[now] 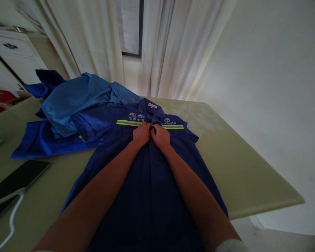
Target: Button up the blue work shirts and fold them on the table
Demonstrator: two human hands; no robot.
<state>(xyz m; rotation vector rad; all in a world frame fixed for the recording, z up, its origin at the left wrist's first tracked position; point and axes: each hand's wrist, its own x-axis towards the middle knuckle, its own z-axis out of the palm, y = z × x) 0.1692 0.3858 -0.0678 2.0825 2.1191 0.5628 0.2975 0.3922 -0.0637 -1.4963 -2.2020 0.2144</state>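
Note:
A dark blue short-sleeved work shirt lies front side up on the table, its collar pointing away from me. Yellow-green reflective strips and white lettering cross its chest. My left hand and my right hand meet at the front placket, just below the collar. Both are closed, fingers pinching the shirt's front edges. The fingertips hide whatever small part of the placket lies between them. Below the hands, the placket runs down flat toward me.
Other blue garments lie heaped at the table's left. A phone with a white cable sits at the near left. The pale green table ends at the right near a white wall. Curtains hang behind; a white cabinet stands far left.

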